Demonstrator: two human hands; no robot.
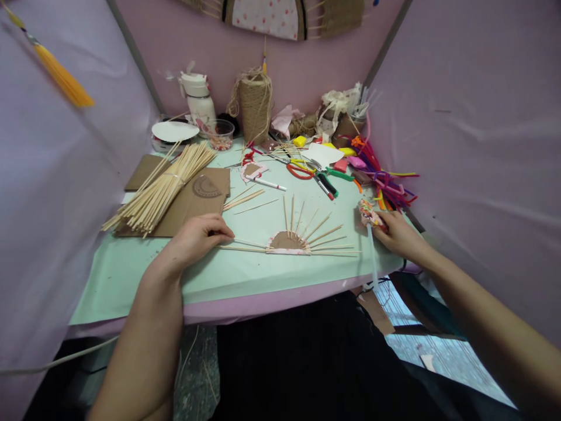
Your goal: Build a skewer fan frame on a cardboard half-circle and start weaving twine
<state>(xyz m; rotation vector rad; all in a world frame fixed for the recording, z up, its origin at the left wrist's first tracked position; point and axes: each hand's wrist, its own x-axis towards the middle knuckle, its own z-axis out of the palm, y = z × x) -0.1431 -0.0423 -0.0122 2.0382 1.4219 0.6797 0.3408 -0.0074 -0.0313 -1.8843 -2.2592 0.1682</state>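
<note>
Bench (245, 278) covered in pale green, a person working at its front edge. Toward its left edge lies a brown cardboard sheet (213, 204), a banded bundle of pale sticks (170, 190) resting across it; a cone of twine (255, 111) stands upright near the back edge. Close to the middle of the front edge lies a cardboard half-round (287, 241), flat side toward that edge, with fanned sticks (322, 235) running from its curve, mostly rightward. To its left, the person's left hand (204, 234) pinches, thumb against finger, the end of a thin stick (250, 242) reaching the half-round. By the front right corner, the right hand (397, 231) is wrapped around a multicoloured tool (367, 211); a translucent rod (373, 254) extends from it across the front edge. Whether the tool touches the bench, onlookers cannot tell.
</note>
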